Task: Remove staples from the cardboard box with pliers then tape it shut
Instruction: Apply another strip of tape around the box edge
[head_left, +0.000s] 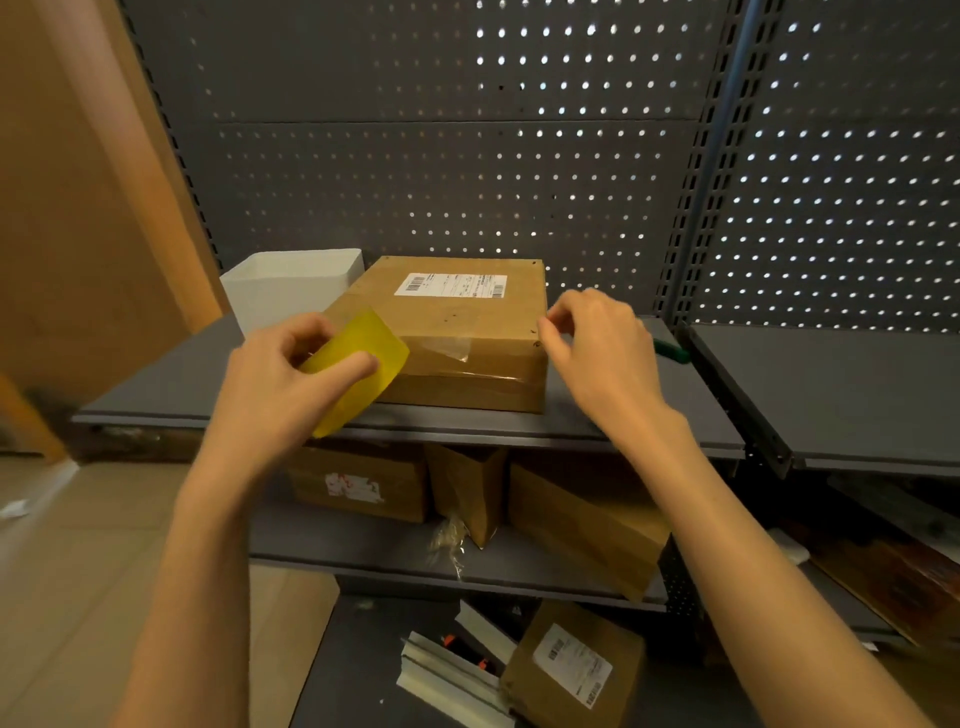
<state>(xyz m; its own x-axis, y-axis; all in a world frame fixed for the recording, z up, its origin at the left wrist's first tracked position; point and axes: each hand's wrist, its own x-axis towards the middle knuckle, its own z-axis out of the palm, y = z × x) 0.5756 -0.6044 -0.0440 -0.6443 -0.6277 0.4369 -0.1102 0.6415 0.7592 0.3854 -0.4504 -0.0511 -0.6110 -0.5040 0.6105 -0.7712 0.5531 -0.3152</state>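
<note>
Grey shelf (597, 415) before a perforated back panel (467, 156), bearing the cardboard box (457, 332) beside a white bin (291, 291). Left hand (291, 374) gripping a yellow tape piece (358, 358); right hand (602, 348) with fingers curled at the box's right edge, pinch unclear. Green object (672, 351) mostly hidden behind it

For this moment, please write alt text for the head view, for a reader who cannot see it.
A person's left hand holds a yellow card-like scraper against a taped cardboard box on a grey shelf, while the right hand pinches at the box's right edge. A white bin stands beside the box; more boxes lie on lower shelves.
</note>
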